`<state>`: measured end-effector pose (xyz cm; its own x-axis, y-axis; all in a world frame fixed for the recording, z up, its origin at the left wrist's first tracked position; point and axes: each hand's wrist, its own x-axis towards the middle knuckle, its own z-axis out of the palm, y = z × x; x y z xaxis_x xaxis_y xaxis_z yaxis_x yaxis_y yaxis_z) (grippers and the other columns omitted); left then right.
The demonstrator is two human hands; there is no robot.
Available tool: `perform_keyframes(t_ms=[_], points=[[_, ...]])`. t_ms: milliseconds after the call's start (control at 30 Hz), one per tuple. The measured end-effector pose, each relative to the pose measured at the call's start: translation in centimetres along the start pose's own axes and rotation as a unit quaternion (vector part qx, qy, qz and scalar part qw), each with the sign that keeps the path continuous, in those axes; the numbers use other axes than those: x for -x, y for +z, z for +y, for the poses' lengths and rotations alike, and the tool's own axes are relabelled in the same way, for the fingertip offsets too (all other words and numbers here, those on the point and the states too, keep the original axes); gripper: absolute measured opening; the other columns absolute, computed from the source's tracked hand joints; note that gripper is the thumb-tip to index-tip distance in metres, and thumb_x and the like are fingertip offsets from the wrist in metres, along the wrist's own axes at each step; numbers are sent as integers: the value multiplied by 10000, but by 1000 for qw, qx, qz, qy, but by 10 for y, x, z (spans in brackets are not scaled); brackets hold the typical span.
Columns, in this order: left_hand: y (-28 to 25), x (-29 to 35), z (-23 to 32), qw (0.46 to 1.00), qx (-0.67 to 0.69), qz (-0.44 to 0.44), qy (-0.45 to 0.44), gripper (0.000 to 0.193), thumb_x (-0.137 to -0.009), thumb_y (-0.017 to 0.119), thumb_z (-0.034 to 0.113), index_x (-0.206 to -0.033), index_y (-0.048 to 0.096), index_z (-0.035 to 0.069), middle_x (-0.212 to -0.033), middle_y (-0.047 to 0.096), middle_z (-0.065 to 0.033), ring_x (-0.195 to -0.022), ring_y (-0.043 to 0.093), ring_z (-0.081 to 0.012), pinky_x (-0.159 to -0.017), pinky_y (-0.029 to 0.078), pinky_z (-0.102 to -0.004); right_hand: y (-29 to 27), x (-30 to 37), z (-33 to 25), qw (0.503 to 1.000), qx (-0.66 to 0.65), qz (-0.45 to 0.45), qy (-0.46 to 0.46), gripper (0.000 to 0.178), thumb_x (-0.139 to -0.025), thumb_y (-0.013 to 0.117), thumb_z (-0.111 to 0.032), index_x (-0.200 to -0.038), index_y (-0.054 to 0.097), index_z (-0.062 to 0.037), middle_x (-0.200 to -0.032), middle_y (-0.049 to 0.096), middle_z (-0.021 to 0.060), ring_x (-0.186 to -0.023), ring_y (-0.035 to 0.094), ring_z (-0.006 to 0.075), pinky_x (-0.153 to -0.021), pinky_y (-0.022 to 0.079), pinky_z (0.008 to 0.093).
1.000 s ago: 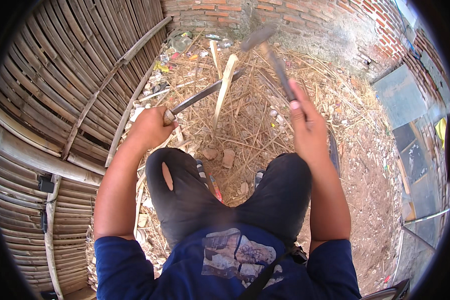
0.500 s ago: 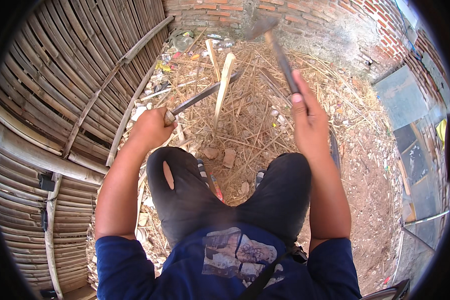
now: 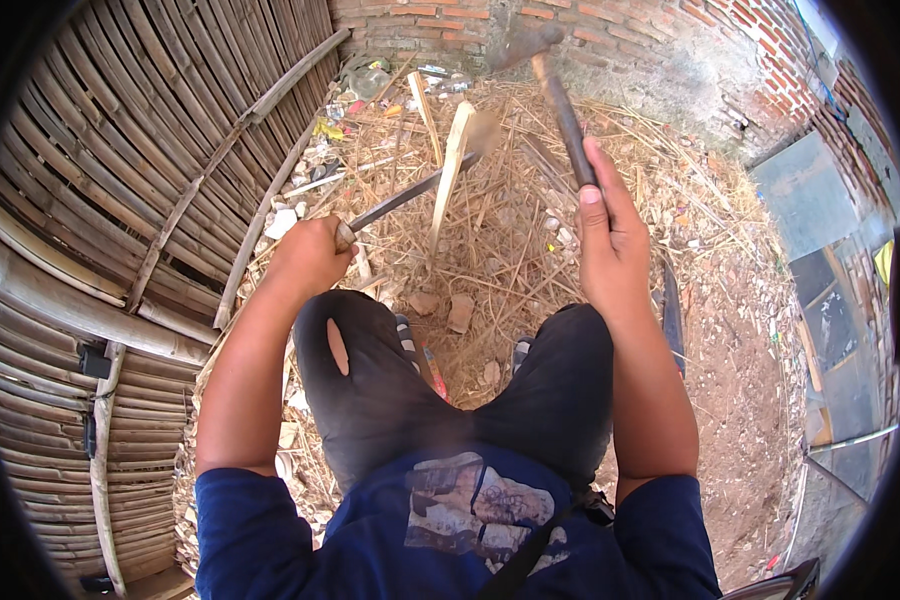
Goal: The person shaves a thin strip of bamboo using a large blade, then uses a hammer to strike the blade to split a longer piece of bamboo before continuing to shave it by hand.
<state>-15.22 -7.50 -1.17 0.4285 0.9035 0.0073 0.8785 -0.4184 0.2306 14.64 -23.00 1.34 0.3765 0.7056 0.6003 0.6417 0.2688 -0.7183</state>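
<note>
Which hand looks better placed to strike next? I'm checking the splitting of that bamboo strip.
Probably the right hand: its grip is on the hammer, raised above the blade. The left hand holds that blade against the upright strip, so it looks tied up steadying.

Head camera looks steeply down, close over the person's lap.
</note>
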Motion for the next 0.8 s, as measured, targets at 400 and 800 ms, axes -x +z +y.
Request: perform_keyframes(t_ms=[400,800], points=[[7,-5,-1,999,-13,-24,-30,355,-863,717,348,-962,631,19,-935,689,-224,-928,667,-400,-815,514,-489,32,20,34,978,102,-144,109,437,-1023,530,-260,-1454,492,-315,-979,725,144,-615,653,263,-608,502,373],[10,-10,9,999,-1,-37,-35,336,-864,717,325,-945,640,8,-928,695,-229,-917,676,-393,-801,519,-492,53,36,78,990,97,-99,16,465,-1035,502,-217,-1490,450,-301,-926,726,140,-517,559,180,-556,474,340]])
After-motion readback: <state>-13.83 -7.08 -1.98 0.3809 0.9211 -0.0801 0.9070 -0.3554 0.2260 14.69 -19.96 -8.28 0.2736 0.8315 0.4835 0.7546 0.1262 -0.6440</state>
